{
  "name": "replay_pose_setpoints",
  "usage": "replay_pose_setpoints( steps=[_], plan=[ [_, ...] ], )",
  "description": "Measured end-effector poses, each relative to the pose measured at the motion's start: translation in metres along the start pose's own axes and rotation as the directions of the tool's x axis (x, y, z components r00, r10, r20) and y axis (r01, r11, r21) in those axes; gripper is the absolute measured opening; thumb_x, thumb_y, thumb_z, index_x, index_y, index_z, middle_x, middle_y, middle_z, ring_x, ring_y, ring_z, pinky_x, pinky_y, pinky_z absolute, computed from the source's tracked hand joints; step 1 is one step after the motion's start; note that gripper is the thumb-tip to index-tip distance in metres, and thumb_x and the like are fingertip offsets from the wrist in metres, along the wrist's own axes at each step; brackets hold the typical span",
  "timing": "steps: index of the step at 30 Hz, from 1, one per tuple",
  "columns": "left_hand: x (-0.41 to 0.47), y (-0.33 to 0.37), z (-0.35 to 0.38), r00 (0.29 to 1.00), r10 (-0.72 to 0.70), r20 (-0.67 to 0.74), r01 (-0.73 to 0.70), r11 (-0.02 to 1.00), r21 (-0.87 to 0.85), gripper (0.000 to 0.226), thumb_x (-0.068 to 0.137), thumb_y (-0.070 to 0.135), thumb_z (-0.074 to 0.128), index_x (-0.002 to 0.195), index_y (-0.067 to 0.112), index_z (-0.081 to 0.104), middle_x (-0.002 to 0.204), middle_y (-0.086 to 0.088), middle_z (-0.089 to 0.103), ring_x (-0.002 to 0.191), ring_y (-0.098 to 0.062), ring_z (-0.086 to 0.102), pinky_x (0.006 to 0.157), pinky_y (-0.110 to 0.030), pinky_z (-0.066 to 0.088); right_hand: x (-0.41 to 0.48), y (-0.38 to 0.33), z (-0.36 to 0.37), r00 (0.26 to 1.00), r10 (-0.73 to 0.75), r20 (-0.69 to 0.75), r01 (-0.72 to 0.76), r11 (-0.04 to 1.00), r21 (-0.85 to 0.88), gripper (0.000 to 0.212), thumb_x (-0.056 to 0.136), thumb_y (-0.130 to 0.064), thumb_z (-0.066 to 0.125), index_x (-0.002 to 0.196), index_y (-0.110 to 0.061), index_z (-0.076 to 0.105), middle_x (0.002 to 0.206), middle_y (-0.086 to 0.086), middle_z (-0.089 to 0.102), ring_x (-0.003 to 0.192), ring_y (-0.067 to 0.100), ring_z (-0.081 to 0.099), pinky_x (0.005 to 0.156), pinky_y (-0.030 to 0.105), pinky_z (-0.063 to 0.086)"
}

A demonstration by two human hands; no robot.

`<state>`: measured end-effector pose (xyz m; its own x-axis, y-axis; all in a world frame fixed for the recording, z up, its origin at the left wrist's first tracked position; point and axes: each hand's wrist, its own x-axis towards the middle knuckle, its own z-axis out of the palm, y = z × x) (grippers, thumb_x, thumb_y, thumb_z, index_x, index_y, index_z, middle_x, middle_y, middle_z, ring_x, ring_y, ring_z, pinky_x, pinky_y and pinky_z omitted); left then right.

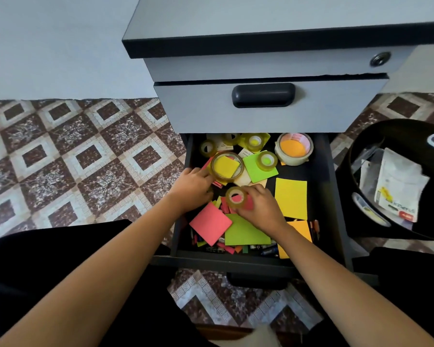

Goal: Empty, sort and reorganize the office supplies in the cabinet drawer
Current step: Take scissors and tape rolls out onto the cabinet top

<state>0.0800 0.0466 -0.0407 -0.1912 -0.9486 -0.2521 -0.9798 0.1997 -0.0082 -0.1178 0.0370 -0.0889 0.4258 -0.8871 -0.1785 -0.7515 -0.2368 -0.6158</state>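
The bottom drawer [321, 186] of the grey cabinet [261, 113] is pulled out, its black inside strewn with sticky-note pads and tape rolls. My right hand [259, 207] grips a small clear tape roll [236, 198] near the drawer's middle. My left hand [193, 187] reaches in at the drawer's left side, its fingertips touching a large clear tape roll [226, 167] that lies over a yellow pad. A wide white tape roll [294, 149] sits at the back right. Pink [210, 222], green [246, 232] and yellow [291, 197] pads lie toward the front, with pens along the front wall.
A black bin [361, 171] with plastic packets and a stapler pack stands on the floor to the right of the drawer. The upper drawer with its dark handle [263, 95] is closed above. Patterned tile floor [73, 159] spreads to the left. My dark-clothed legs flank the drawer.
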Motion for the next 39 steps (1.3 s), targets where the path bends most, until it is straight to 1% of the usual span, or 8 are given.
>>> replay_pose_setpoints(
  steps=[7, 14, 18, 22, 27, 30, 35, 39],
  plan=[
    [0.010, -0.002, 0.008, 0.984, 0.000, 0.179, -0.063, 0.935, 0.350, 0.049, 0.088, 0.043, 0.049, 0.125, 0.011, 0.048, 0.126, -0.007, 0.054, 0.120, -0.025, 0.046, 0.108, -0.036, 0.019, -0.005, 0.002, -0.006, 1.000, -0.003, -0.014, 0.003, 1.000, 0.003, 0.064, 0.081, -0.038, 0.070, 0.136, -0.013, 0.048, 0.130, 0.004, 0.049, 0.119, 0.023, 0.044, 0.097, 0.029, 0.037],
    [0.008, -0.001, 0.014, 0.991, -0.005, 0.137, -0.052, 0.910, 0.410, 0.036, 0.088, 0.033, 0.046, 0.117, 0.012, 0.053, 0.114, -0.005, 0.061, 0.111, -0.024, 0.050, 0.107, -0.037, 0.020, -0.005, -0.002, -0.010, 1.000, 0.000, -0.028, 0.001, 0.999, 0.032, 0.063, 0.081, -0.038, 0.070, 0.135, -0.012, 0.048, 0.129, 0.005, 0.049, 0.119, 0.023, 0.044, 0.097, 0.029, 0.037],
    [0.007, -0.004, 0.013, 0.998, 0.033, 0.058, -0.049, 0.955, 0.294, 0.044, 0.088, 0.039, 0.048, 0.124, 0.014, 0.050, 0.121, -0.004, 0.056, 0.116, -0.024, 0.047, 0.105, -0.032, 0.021, -0.007, -0.006, -0.016, 0.999, 0.002, -0.044, 0.000, 0.998, 0.059, 0.062, 0.082, -0.038, 0.069, 0.134, -0.013, 0.048, 0.126, 0.005, 0.049, 0.117, 0.021, 0.044, 0.094, 0.027, 0.036],
    [-0.002, -0.006, 0.003, 0.999, 0.033, -0.018, -0.033, 0.999, -0.029, 0.053, 0.087, 0.044, 0.055, 0.130, 0.014, 0.049, 0.126, -0.008, 0.053, 0.122, -0.027, 0.045, 0.106, -0.032, 0.024, -0.009, -0.012, -0.026, 0.996, -0.009, -0.085, 0.018, 0.995, 0.101, 0.061, 0.082, -0.038, 0.069, 0.134, -0.014, 0.048, 0.126, 0.004, 0.049, 0.119, 0.020, 0.044, 0.095, 0.025, 0.035],
    [-0.017, 0.002, -0.033, 0.989, -0.135, -0.058, 0.077, 0.814, -0.576, 0.063, 0.077, 0.020, 0.073, 0.134, 0.015, 0.047, 0.125, -0.010, 0.043, 0.116, -0.025, 0.047, 0.094, -0.021, 0.036, -0.010, -0.031, -0.046, 0.986, -0.043, -0.159, 0.068, 0.986, 0.151, 0.062, 0.082, -0.035, 0.070, 0.136, -0.014, 0.047, 0.131, 0.002, 0.049, 0.124, 0.017, 0.043, 0.095, 0.018, 0.032],
    [-0.026, 0.002, -0.059, 0.974, -0.186, -0.133, 0.055, 0.755, -0.653, 0.064, 0.077, 0.015, 0.071, 0.135, 0.017, 0.045, 0.126, -0.007, 0.040, 0.112, -0.021, 0.049, 0.090, -0.016, 0.035, -0.010, -0.048, -0.062, 0.971, -0.065, -0.229, 0.104, 0.981, 0.164, 0.063, 0.083, -0.033, 0.070, 0.137, -0.012, 0.046, 0.132, 0.003, 0.049, 0.125, 0.016, 0.042, 0.095, 0.013, 0.027],
    [-0.039, -0.005, -0.107, 0.934, -0.268, -0.236, 0.026, 0.710, -0.704, 0.064, 0.078, 0.015, 0.070, 0.136, 0.020, 0.044, 0.125, -0.001, 0.039, 0.113, -0.016, 0.047, 0.094, -0.021, 0.040, -0.014, -0.082, -0.098, 0.928, -0.129, -0.349, 0.195, 0.968, 0.160, 0.062, 0.083, -0.032, 0.069, 0.137, -0.011, 0.046, 0.129, 0.003, 0.049, 0.123, 0.016, 0.044, 0.099, 0.019, 0.033],
    [-0.046, -0.011, -0.143, 0.888, -0.298, -0.350, -0.039, 0.711, -0.703, 0.064, 0.079, 0.019, 0.071, 0.137, 0.022, 0.044, 0.119, 0.003, 0.040, 0.107, -0.012, 0.047, 0.079, -0.008, 0.040, -0.014, -0.114, -0.133, 0.877, -0.205, -0.435, 0.280, 0.953, 0.116, 0.060, 0.082, -0.034, 0.070, 0.134, -0.012, 0.049, 0.125, 0.001, 0.052, 0.120, 0.016, 0.047, 0.095, 0.022, 0.038]
  ],
)
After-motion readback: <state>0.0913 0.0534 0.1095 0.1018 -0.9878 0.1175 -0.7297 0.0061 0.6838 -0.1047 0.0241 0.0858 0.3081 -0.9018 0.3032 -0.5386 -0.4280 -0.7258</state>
